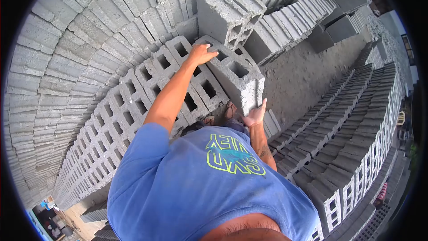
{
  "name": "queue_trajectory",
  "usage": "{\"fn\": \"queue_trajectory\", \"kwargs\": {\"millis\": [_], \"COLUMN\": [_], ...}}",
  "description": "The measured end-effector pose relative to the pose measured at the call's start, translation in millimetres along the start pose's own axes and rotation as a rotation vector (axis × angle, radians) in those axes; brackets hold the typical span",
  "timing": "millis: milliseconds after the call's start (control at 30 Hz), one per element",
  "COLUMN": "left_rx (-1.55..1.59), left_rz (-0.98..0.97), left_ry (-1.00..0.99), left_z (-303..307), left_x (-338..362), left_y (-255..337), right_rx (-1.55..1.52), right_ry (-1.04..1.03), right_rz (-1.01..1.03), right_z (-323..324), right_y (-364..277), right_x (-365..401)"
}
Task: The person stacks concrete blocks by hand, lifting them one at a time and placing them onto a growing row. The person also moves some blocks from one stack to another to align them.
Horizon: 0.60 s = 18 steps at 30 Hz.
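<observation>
A grey hollow concrete block is held between my two hands, its open cells facing up. My left hand grips the block's far left end, fingers hooked over the top edge near a cell. At the near right end, my right hand supports the lower corner with the palm against it and the thumb pointing up. Directly left of the held block runs a row of standing hollow blocks. Just beyond it, another concrete block sits higher up, with its cells facing sideways.
A tall wall of stacked blocks curves along the left. More blocks lie in a row at the back right. Sandy ground shows between that row and a long stack on the right. My feet are beside the held block.
</observation>
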<state>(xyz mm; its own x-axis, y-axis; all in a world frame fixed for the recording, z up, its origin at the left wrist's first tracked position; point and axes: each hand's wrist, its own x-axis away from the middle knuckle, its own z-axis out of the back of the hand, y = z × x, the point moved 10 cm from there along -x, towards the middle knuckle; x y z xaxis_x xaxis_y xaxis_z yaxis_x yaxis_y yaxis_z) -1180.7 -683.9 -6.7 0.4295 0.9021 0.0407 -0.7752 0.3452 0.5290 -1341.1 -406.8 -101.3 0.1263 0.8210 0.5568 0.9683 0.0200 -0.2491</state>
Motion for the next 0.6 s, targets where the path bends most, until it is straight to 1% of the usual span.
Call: {"fn": "queue_trajectory", "kwargs": {"millis": [67,133,200,233,267,333,367,400,433,467,500,567,600], "left_rx": [-0.279,-0.324,-0.325,-0.344,-0.312,-0.258,-0.273,-0.295,-0.311,-0.319,-0.343,-0.398,-0.443], "left_rz": [-0.035,-0.035,0.006,0.037,0.065,0.03,0.03,0.026,0.028,0.031,0.041,0.041,0.073], "left_ry": [-0.202,-0.274,-0.448,-0.503,-0.492,-0.483,-0.489,-0.475,-0.47,-0.484,-0.455,-0.383,-0.414], "left_z": [-22.8,-40.1,-65.0,-67.8,-63.7,-63.8,-61.9,-59.1,-57.7,-56.1,-46.4,-32.7,-29.2], "left_x": [-8.4,-9.6,-4.3,-2.1,1.3,6.9,4.1,0.4,1.1,-3.7,-12.6,-26.4,-33.8], "left_y": [20.4,26.8,25.1,30.9,37.2,39.5,37.9,37.1,34.6,30.2,27.4,15.2,6.0], "right_rx": [-0.03,-0.056,-0.105,-0.152,-0.162,-0.167,-0.147,-0.126,-0.451,-0.152,-0.121,-0.166,-0.182], "right_ry": [0.082,0.109,0.172,0.148,0.17,0.257,0.313,0.371,-0.232,0.364,0.437,0.387,0.367], "right_rz": [-0.052,0.004,-0.002,0.007,-0.007,-0.068,-0.069,-0.066,-0.104,-0.059,-0.076,-0.085,-0.099], "right_z": [28.2,44.2,55.3,64.3,76.6,94.5,101.7,122.8,45.5,83.9,90.5,128.5,144.1], "right_y": [4.8,2.2,6.4,11.0,16.7,29.6,34.1,42.1,36.1,42.6,50.5,84.2,105.3], "right_x": [-1.5,-7.4,-6.1,-11.9,-20.6,-22.0,-26.7,-33.4,-32.6,-32.0,-46.0,-93.4,-124.7]}}
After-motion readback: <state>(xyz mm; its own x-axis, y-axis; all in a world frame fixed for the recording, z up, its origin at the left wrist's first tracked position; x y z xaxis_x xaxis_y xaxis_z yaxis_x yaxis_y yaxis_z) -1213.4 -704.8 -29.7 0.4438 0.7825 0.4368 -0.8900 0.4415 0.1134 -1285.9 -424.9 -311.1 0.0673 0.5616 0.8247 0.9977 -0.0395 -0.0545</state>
